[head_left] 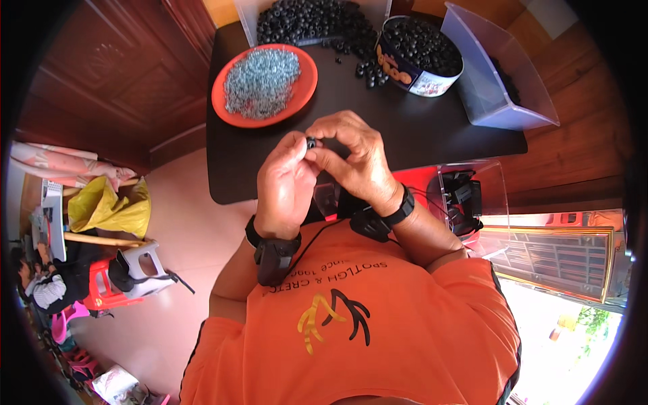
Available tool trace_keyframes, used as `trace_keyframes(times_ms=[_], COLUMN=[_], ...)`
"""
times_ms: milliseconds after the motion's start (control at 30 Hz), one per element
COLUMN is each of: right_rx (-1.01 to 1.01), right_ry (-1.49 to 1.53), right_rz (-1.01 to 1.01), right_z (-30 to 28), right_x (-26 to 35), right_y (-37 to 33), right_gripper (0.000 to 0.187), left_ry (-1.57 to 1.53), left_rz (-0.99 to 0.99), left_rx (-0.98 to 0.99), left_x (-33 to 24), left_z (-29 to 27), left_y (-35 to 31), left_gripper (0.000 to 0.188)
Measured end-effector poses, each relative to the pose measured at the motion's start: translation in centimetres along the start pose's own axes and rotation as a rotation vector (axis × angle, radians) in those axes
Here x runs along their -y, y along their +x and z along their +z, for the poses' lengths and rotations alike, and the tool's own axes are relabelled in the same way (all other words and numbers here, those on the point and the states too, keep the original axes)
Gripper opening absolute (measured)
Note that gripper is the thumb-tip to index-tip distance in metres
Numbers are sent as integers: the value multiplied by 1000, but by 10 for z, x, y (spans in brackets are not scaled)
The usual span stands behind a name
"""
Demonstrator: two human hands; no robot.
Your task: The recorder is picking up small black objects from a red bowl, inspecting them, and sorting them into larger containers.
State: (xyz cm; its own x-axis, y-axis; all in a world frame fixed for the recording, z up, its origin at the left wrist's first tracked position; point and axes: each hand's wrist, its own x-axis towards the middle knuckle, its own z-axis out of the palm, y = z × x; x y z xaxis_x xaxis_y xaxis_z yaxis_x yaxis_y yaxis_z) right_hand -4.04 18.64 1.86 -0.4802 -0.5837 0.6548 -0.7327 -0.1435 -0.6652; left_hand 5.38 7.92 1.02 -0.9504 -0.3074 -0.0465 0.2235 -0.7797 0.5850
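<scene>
Between the fingertips of both my hands is a small black ring-shaped part [311, 143], held just in front of the table's near edge. My left hand [287, 182] pinches it from the left with thumb and fingers. From the right, the curled thumb and forefinger of my right hand [354, 155] close on it too. Beyond my hands lies an orange-red plate [308, 91], heaped with small shiny silvery pieces [262, 79] too fine to name. Loose black parts [370, 73] of similar size lie to the right of the plate.
The black table [432, 128] carries a clear bin [247, 20] of black parts at the back. A round tin [432, 82] full of them and a tilted clear bin [486, 94] stand right. A clear box [496, 182] sits below. Stools [145, 266] are at left.
</scene>
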Motion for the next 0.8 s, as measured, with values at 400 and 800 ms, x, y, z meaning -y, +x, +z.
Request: trace_keyframes(times_ms=[400,800], right_rx=[8,-615], right_ry=[70,-1017], right_rz=[45,-179], right_z=[-2,-190], right_x=[3,-8], right_y=[-3,65], right_gripper=[23,31], left_ry=[-59,-36], left_rz=[-91,-104], left_rx=[80,36], left_x=[-5,-27], left_z=[5,-22], left_y=[-2,3], left_gripper=[15,22])
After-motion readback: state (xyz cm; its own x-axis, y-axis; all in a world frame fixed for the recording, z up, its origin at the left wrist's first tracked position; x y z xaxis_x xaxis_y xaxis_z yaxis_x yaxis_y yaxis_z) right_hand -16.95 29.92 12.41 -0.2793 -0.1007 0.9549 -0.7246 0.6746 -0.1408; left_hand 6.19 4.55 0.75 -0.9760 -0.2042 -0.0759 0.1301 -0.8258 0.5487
